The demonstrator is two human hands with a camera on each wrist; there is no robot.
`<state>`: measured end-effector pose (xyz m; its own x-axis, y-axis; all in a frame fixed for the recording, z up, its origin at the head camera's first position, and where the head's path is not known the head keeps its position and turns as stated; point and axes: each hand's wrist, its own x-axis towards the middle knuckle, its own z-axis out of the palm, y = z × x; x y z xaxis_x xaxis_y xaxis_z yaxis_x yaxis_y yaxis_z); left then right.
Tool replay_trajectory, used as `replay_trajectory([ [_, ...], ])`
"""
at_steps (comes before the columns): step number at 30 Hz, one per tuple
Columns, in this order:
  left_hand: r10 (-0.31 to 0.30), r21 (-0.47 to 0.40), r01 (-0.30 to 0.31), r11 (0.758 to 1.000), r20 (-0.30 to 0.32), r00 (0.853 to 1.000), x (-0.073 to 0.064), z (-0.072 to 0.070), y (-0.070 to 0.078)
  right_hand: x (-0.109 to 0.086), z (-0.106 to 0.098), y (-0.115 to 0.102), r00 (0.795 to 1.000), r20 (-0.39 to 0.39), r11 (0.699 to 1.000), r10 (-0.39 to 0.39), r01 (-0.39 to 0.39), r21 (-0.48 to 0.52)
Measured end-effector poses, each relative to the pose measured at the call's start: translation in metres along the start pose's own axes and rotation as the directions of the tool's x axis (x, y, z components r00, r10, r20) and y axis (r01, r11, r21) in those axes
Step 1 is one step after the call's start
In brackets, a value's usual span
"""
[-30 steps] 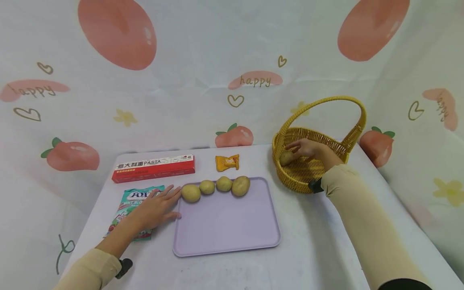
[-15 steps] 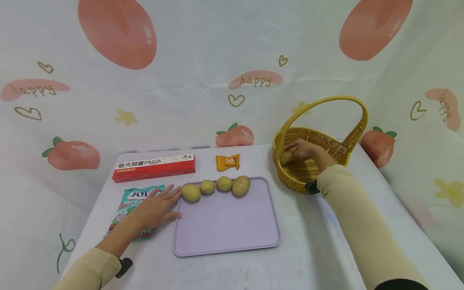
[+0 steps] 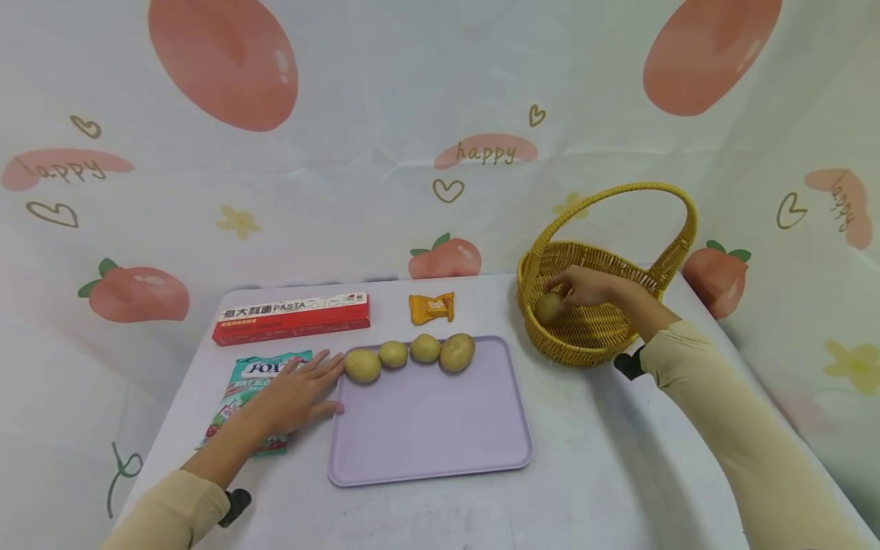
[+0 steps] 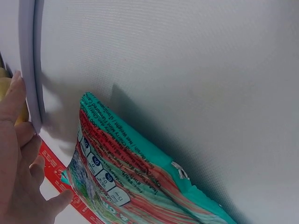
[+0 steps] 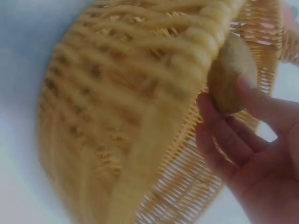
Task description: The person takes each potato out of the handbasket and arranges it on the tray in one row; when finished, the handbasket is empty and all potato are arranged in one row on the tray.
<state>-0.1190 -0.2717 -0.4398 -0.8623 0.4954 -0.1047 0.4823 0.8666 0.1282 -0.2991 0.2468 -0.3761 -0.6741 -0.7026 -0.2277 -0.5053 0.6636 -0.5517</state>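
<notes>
My right hand (image 3: 584,289) reaches into a yellow wicker basket (image 3: 577,355) and grips a potato (image 5: 231,74) between thumb and fingers, close to the basket's left inner wall. In the head view this potato is partly covered by the fingers. My left hand (image 3: 296,399) lies with fingers straight at the left edge of a lilac tray (image 3: 429,428). Its fingertips are right by the leftmost potato (image 3: 361,367). Several potatoes stand in a row along the tray's back edge, the largest potato (image 3: 457,353) at the right end.
Partly under the left arm is a teal candy bag (image 3: 254,382). Behind it lies a red-and-white pasta box (image 3: 292,319). A small orange wrapped snack (image 3: 431,308) lies behind the tray. The basket's tall handle (image 3: 635,187) arches over its opening.
The right forearm has swung outward to the right, and the gripped potato has shifted slightly right inside the basket. My left hand and the potatoes on the tray stay put.
</notes>
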Motion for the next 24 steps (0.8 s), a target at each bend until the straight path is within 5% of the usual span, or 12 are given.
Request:
replay_trajectory([
  [13,0.005,-0.014,-0.005,1.000,-0.003,1.000,-0.001,-0.001,0.001,-0.040,-0.024,-0.037,0.994,-0.014,0.988,-0.104,0.105,0.109],
  [24,0.003,-0.027,-0.003,1.000,-0.010,1.000,-0.001,0.000,0.000,-0.020,0.007,-0.081,0.973,0.058,0.948,-0.221,0.201,0.246],
])
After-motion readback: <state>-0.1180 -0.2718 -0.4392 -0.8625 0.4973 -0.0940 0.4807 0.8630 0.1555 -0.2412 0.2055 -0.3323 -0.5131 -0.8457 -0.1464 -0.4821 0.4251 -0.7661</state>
